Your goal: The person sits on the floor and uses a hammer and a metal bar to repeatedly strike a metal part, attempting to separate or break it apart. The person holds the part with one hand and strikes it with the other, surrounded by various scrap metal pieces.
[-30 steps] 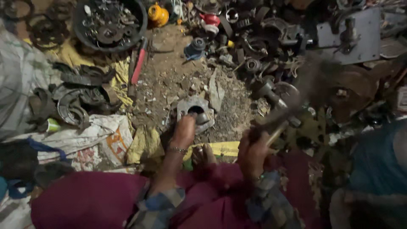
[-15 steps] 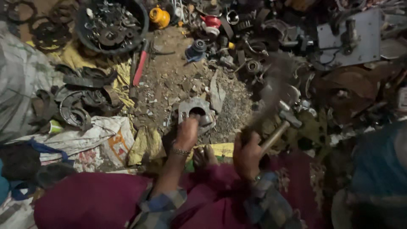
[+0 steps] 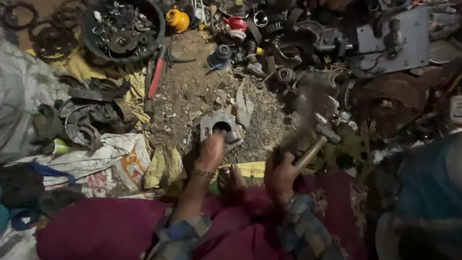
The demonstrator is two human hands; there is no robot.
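L hand [image 3: 211, 153]: gripping grey metal housing [image 3: 220, 127], pinned on dirt, centre.
R hand [image 3: 279, 174]: clenched on hammer [image 3: 315, 144], raised right of part, head blurred.
Progress: part looks intact; striking seems mid-way.
Far: scrap pile [image 3: 308, 43].

A dirt floor [image 3: 192, 91] carried a grey metal housing [image 3: 219, 126] at centre, scrap parts [image 3: 308, 43] far right, a round tub of parts [image 3: 120, 29] far left, and printed sacks [image 3: 106, 159] near left.
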